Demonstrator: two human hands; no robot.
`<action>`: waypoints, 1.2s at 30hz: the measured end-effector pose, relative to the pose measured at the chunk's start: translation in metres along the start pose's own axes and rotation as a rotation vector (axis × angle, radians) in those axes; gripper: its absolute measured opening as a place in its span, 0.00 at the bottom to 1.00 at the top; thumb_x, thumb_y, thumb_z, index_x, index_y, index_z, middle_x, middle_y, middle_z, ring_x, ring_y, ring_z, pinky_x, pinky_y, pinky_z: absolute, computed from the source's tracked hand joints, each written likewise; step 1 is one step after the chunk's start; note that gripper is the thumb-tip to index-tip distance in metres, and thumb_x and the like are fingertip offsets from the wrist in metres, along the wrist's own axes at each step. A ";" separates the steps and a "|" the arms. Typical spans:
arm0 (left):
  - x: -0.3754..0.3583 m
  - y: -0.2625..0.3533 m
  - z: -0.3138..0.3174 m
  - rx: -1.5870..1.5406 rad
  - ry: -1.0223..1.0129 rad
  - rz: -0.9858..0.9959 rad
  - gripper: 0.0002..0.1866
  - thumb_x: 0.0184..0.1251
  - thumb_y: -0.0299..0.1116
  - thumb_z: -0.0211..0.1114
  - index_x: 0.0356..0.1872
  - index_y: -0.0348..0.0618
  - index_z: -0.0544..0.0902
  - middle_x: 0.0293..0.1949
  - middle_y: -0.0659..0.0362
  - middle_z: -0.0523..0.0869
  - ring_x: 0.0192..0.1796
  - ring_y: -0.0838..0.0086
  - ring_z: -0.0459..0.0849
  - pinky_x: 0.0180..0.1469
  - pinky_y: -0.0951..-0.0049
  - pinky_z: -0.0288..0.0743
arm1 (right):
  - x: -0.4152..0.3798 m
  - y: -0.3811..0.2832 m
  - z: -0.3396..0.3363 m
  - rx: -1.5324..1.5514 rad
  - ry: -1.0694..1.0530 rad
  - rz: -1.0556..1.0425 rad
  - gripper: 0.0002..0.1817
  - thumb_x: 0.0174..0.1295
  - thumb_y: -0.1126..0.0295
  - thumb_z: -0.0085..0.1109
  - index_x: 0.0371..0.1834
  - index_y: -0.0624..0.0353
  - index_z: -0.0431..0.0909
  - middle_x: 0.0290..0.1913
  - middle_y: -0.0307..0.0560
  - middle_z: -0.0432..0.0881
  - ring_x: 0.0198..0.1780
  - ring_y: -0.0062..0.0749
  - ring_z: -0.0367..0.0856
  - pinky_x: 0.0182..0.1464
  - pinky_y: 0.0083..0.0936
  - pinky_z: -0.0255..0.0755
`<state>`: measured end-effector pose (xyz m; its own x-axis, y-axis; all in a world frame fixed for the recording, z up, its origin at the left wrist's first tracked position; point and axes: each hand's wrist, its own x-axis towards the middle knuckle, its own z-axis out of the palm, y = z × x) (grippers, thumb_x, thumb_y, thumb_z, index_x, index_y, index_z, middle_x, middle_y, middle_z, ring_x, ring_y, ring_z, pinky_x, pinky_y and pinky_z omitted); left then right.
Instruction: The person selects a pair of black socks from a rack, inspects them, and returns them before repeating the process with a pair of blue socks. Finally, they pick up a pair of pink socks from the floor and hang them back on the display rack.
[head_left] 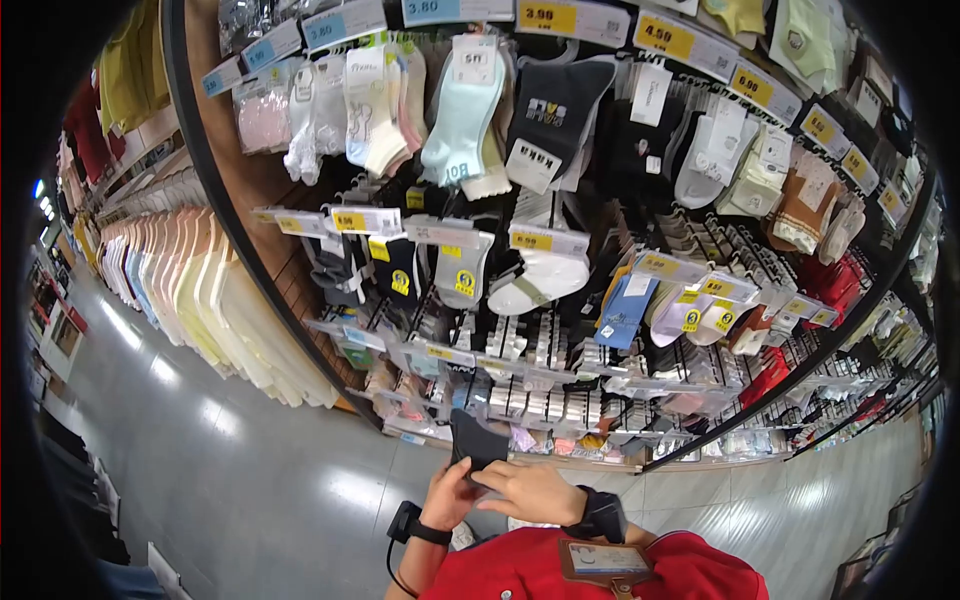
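Observation:
In front of my red shirt, low in the view, a pair of dark grey socks [478, 440] is held up. My left hand [452, 494] grips its lower left edge, thumb against the fabric. From the right, my right hand [530, 488] closes its fingers on the lower edge, close beside the left fingertips. Part of the socks is hidden behind the fingers. Past them rises a rack of packaged socks, with a black pair [555, 115] and a light blue pair [465, 120] on its upper row.
White socks [540, 280] and blue socks [626, 308] hang on lower hooks behind price tags [550, 240]. Pale garments [215, 290] hang at the left. A black rack post [255, 240] slants down to the grey floor [250, 460]. An ID badge [603, 560] lies on my shirt.

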<state>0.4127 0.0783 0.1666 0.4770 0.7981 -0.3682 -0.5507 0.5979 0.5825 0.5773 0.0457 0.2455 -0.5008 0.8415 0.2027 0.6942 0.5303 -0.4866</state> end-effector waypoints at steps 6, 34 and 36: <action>-0.009 0.009 -0.008 -0.327 0.019 0.051 0.14 0.61 0.38 0.53 0.42 0.41 0.76 0.38 0.56 0.82 0.38 0.67 0.82 0.43 0.67 0.77 | 0.003 -0.009 -0.032 0.681 -0.134 0.020 0.32 0.51 0.68 0.65 0.60 0.59 0.64 0.49 0.46 0.77 0.48 0.32 0.77 0.47 0.27 0.72; -0.008 0.005 0.019 0.315 0.082 0.600 0.30 0.55 0.12 0.53 0.60 0.40 0.59 0.53 0.58 0.72 0.55 0.74 0.73 0.54 0.75 0.69 | 0.014 0.003 0.030 0.493 0.353 0.215 0.09 0.53 0.73 0.60 0.35 0.63 0.74 0.42 0.48 0.75 0.42 0.35 0.77 0.41 0.24 0.72; -0.009 0.003 0.020 0.500 0.079 0.625 0.28 0.55 0.13 0.55 0.59 0.39 0.61 0.51 0.59 0.73 0.52 0.75 0.74 0.52 0.76 0.70 | 0.016 0.001 0.028 0.488 0.410 0.242 0.06 0.54 0.75 0.59 0.33 0.65 0.74 0.42 0.48 0.75 0.41 0.30 0.77 0.41 0.21 0.71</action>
<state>0.4206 0.0717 0.1860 0.1214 0.9882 0.0939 -0.3185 -0.0508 0.9466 0.5557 0.0572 0.2249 -0.0581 0.9526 0.2986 0.4007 0.2963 -0.8670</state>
